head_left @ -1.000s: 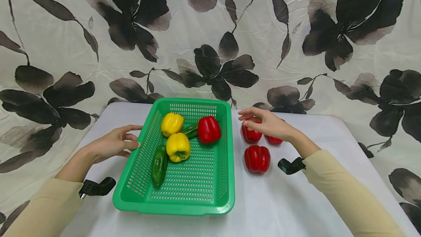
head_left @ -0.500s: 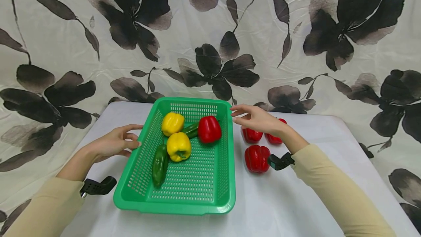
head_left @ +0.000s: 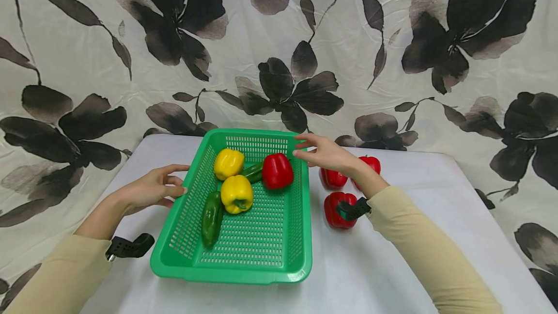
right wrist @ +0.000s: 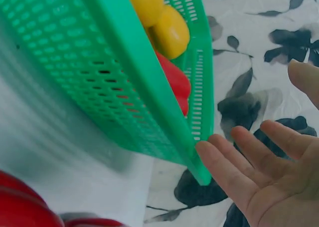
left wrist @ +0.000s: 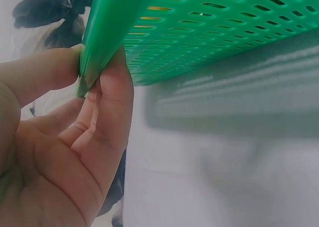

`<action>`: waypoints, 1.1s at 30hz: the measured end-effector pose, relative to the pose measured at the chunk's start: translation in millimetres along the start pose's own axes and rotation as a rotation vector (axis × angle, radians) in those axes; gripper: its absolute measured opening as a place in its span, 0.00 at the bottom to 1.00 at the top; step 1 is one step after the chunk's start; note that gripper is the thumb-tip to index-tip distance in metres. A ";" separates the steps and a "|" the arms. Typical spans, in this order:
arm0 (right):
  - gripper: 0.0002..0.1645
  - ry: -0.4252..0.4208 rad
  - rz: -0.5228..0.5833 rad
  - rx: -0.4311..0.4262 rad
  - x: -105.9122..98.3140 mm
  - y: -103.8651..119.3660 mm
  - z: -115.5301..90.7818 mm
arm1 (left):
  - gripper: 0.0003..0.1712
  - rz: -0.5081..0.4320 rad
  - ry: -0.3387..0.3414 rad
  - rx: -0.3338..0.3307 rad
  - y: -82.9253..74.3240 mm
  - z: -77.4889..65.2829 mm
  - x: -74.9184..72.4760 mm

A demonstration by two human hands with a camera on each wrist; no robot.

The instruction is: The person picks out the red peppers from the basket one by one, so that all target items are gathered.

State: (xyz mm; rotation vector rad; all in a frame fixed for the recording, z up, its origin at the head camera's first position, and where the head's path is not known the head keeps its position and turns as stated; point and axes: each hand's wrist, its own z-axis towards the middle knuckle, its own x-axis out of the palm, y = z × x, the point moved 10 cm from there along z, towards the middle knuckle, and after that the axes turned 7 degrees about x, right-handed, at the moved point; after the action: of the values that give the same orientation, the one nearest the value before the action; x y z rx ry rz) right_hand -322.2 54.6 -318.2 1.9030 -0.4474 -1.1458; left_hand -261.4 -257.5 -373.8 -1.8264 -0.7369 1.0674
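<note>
My left hand [head_left: 150,190] pinches the left rim of a green plastic basket [head_left: 255,277]; in the left wrist view the thumb is on the rim's outer face and fingers [left wrist: 114,100] curl under it. Over the far right corner is my right hand [head_left: 327,151], its fingers spread and holding nothing; in the right wrist view fingertips lie close to the rim, contact unclear. Inside the basket are a yellow bell pepper [head_left: 228,164], a second yellow bell pepper [head_left: 237,194], a red bell pepper [head_left: 277,171], a dark green cucumber-like vegetable [head_left: 211,219] and another green one [head_left: 253,173], partly hidden.
Right of the basket, on the white-covered table [head_left: 418,236], are a red bell pepper [head_left: 333,205] partly behind the wrist camera, another red bell pepper [head_left: 333,179] and a third red bell pepper [head_left: 370,163] behind the right forearm. A floral cloth [head_left: 279,38] hangs behind.
My right hand has moved left, from above the red bell peppers on the table to the basket's far right corner. The left hand and the basket stay nearly in place.
</note>
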 end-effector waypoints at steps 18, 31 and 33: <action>0.39 0.054 -0.060 0.156 26.8 10.2 24.1 | 0.44 -0.007 -0.003 0.002 0.4 -0.1 -0.7; 0.41 0.072 -0.117 0.218 37.3 12.8 36.9 | 0.44 0.000 0.001 -0.001 -0.9 -0.8 -0.3; 0.41 0.066 -0.136 0.225 38.1 12.3 39.2 | 0.44 -0.002 0.005 -0.002 -0.8 -0.9 -0.3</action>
State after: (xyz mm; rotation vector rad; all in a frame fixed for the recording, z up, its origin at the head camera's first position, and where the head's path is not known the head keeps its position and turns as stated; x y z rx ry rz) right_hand -334.3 3.5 -337.7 2.1884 -0.4305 -1.1556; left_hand -260.7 -257.7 -372.8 -1.8286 -0.7368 1.0614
